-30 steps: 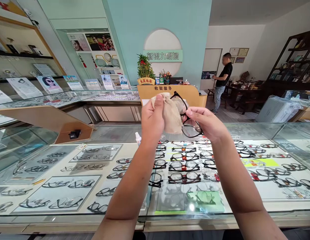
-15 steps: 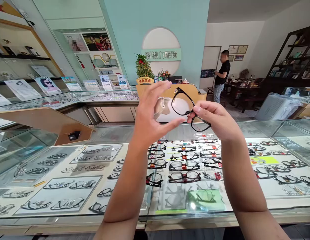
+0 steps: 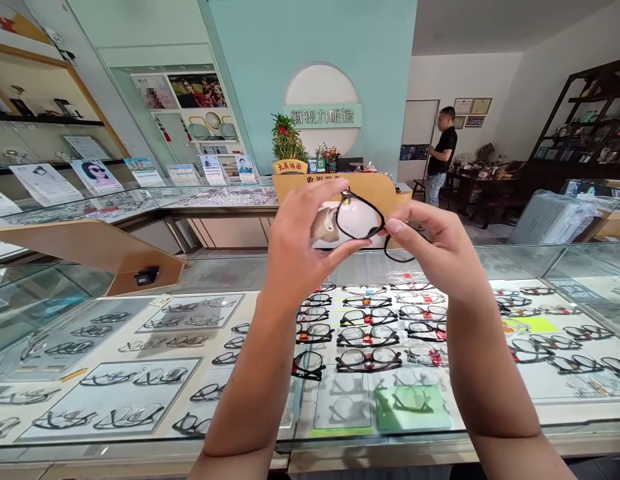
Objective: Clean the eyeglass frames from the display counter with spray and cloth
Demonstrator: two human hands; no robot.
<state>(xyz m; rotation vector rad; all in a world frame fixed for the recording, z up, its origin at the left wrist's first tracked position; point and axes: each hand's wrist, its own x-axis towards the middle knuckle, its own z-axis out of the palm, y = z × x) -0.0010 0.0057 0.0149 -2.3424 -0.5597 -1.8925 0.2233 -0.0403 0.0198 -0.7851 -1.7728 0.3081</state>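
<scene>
Black-framed eyeglasses (image 3: 360, 217) are held up at the centre, tilted down to the right, above a glass display case. My right hand (image 3: 430, 247) pinches them near the bridge and partly covers the lower right lens. My left hand (image 3: 305, 233) is around the left lens, with its index fingertip at the upper rim and its thumb at the lower rim. Rows of eyeglasses (image 3: 369, 333) lie beneath the glass below my hands.
The glass case (image 3: 420, 437) spans the front. A wooden board (image 3: 90, 243) stands on its left side. Behind are a wooden counter (image 3: 290, 190) with a plant (image 3: 289, 143), and a person (image 3: 443, 157) in a black shirt at the right. A wrapped grey case (image 3: 553, 217) stands further right.
My left hand's fingertips have come onto the left rim of the glasses. The glasses have shifted slightly left and down, and my right hand covers more of the right lens.
</scene>
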